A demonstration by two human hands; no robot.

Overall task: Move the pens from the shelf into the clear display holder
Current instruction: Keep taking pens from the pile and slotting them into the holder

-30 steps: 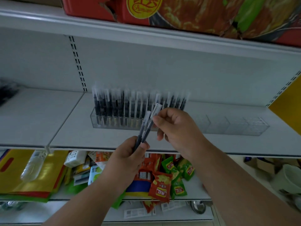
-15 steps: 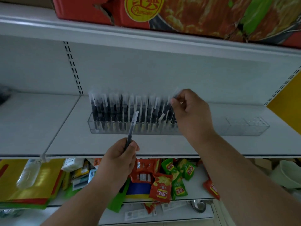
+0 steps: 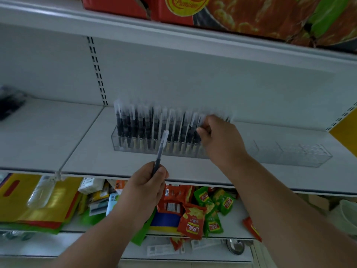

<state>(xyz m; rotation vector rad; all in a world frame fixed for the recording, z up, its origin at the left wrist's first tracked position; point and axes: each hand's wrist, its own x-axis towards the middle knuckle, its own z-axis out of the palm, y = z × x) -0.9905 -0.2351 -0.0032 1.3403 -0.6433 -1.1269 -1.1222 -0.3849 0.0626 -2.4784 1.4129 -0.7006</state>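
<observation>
- Left hand (image 3: 144,188), low in the middle of the frame, has its fingers curled round the dark lower barrel of a single pen (image 3: 161,149), thumb pressed against it; the forearm rises from the bottom edge.
- That pen is slim and straight, tilted slightly right, with a frosted clear cap at the top that overlaps the front of the holder in the picture.
- Right hand (image 3: 220,138), right of centre, reaches forward from a long bare forearm entering at the lower right; its fingertips are bent in among the rightmost pens, apparently pinching one, though blur hides the exact grip.
- Clear display holder (image 3: 309,157) is a long, low plastic trough with see-through walls and dividers, lying across the white shelf (image 3: 58,136) at mid-frame.
- Row of pens (image 3: 154,126) stands upright in its left half, dark barrels with pale frosted caps, packed side by side; the right compartments look bare.
- Snack packets (image 3: 193,223), glossy red and green, lie heaped on the lower shelf beneath.
- Red printed carton (image 3: 241,14) sits on the top shelf, at the upper edge.
</observation>
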